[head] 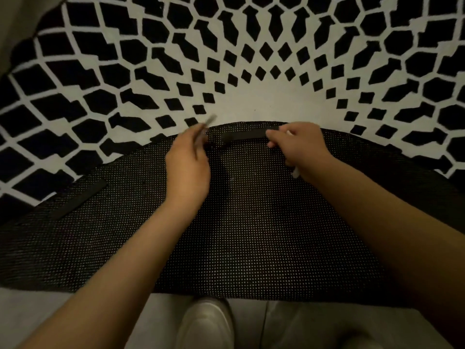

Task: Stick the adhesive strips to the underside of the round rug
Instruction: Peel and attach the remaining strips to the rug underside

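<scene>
**rugfan22:** Across the floor, the round rug (251,34) takes up nearly the whole view, black and white pattern up, with its near part folded back over itself so the dotted black underside (251,222) faces up toward the person. An adhesive strip (78,200) is already down at the far left of that flap, running diagonally along the curved edge.

**tapeguy:** And the one being worked on?

**rugfan22:** Right at the top of the fold, just inside the curved edge. That dark strip (247,135) lies left to right, long axis roughly following the rim, and it sits directly between the hands, ahead of the person.

**tapeguy:** Which hand is on it?

**rugfan22:** The right hand (299,144). Its curled fingers pinch or press the strip's right end, and something white sticks out under the palm, maybe spare liner, can't tell. The left hand (188,162) is just beside the strip's left end, apart from it as far as I can see, fingers curled round a thin pale sliver (210,121) that's blurred. My guess is peeled backing.

**tapeguy:** So the next move?

**rugfan22:** Probably pressing along the strip from right to left. The left end is the free one, and the left hand is nearest it. A shoe (206,323) is visible at the bottom, on the grey floor (37,311).
</scene>
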`<state>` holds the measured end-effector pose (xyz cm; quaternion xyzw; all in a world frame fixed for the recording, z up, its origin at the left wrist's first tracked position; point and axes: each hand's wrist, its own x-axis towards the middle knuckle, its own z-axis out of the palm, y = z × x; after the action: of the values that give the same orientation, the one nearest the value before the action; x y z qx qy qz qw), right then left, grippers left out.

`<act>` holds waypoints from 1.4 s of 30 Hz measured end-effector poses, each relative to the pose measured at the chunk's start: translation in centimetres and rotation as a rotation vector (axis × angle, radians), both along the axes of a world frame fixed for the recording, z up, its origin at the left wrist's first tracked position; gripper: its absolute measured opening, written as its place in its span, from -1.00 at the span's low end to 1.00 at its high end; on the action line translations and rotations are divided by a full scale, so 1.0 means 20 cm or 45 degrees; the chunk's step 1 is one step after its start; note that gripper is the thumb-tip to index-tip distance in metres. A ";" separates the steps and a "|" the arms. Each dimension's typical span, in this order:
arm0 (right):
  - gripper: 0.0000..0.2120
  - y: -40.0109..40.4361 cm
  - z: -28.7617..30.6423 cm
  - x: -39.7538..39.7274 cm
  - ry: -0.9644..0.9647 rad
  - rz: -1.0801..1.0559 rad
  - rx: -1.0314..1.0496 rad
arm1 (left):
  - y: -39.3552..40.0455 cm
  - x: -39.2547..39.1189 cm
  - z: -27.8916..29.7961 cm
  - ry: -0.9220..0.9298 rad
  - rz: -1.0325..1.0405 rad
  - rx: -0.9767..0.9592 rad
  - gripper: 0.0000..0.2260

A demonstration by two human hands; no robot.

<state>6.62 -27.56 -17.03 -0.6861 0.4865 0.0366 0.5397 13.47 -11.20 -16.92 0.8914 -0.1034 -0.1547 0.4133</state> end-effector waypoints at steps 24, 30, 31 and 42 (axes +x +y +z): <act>-0.37 0.12 -0.21 -0.09 0.255 1.220 -0.899 | 0.01 -0.01 -0.20 -0.403 -1.050 0.766 -0.48; -0.39 0.12 -0.16 -0.02 0.376 1.328 -0.990 | 0.00 -0.02 -0.20 -0.398 -1.034 0.728 -0.48; -0.41 0.12 -0.15 -0.02 0.385 1.335 -1.014 | 0.00 -0.01 -0.20 -0.402 -1.031 0.718 -0.48; -0.45 -0.08 -0.13 -0.23 0.567 1.031 -0.971 | -0.02 0.00 -0.19 -0.391 -1.031 0.701 -0.51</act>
<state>1.94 -29.20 -19.62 -0.9381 0.2664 0.2050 0.0837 13.43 -11.53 -20.64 0.8681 -0.4554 -0.1911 0.0501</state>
